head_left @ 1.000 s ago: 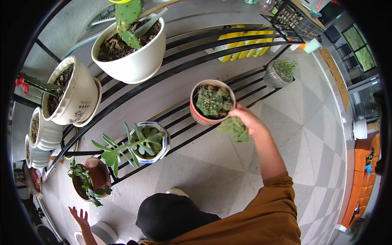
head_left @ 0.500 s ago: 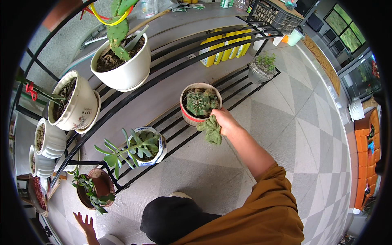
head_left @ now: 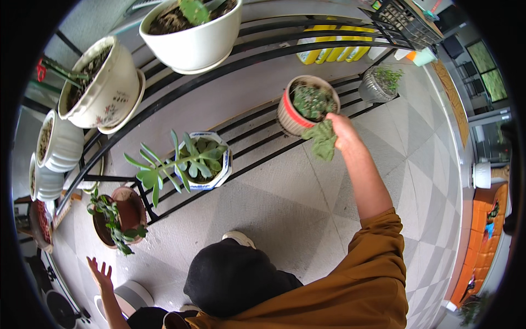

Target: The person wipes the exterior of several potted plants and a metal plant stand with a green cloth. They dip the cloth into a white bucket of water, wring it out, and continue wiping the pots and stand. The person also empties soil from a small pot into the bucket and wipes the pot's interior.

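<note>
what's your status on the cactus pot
Right hand: green cloth held against rim of cactus pot. Left hand open, empty. Pot at lower rack; silver pot farther right, apart.

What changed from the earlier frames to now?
The red-banded cactus pot moved right along the lower rack, away from the blue-trimmed succulent pot toward the grey pot; the right hand went with it. No grip changed: that hand still holds the pot's rim and the green cloth. The left hand stays open, other pots in place.
</note>
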Demonstrator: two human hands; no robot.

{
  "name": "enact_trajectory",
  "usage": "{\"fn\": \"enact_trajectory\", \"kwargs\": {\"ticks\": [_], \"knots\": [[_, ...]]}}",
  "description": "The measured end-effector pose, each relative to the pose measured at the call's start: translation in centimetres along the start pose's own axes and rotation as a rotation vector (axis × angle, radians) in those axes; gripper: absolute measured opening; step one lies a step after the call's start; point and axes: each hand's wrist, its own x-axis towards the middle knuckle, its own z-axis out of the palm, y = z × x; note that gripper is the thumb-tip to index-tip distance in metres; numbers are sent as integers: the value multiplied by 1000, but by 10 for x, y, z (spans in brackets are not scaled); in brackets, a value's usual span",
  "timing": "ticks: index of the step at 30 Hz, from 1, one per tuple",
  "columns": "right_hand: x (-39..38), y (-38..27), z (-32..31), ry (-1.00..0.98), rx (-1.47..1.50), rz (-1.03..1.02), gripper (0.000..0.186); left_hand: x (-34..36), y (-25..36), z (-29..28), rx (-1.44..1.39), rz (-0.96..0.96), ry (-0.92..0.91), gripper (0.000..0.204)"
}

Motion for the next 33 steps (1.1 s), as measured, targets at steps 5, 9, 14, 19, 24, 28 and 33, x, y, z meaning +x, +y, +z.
{"fn": "enact_trajectory", "kwargs": {"ticks": [5, 9, 14, 19, 24, 28, 33], "knots": [[37, -15, -38, 35, 37, -32, 22, -2, -3, 2, -7, -55, -66, 83], [59, -26, -66, 32, 26, -72, 24, 3, -6, 5, -59, -106, -65, 81], [66, -35, -79, 70, -132, -63, 26, 11, -1, 13, -136, -271, -43, 75], [-5, 8, -49, -115, -69, 20, 27, 4, 11, 42, -122, -336, -189, 84], [-72, 120, 48, -474, -403, 17, 15, 2, 13, 84, -191, -370, -360, 92], [-94, 179, 108, -608, -296, 249, 16, 3, 12, 99, -222, -336, -482, 90], [-106, 183, 137, -752, 24, 313, 30, 5, 10, 110, -323, -349, -708, 89]]}}
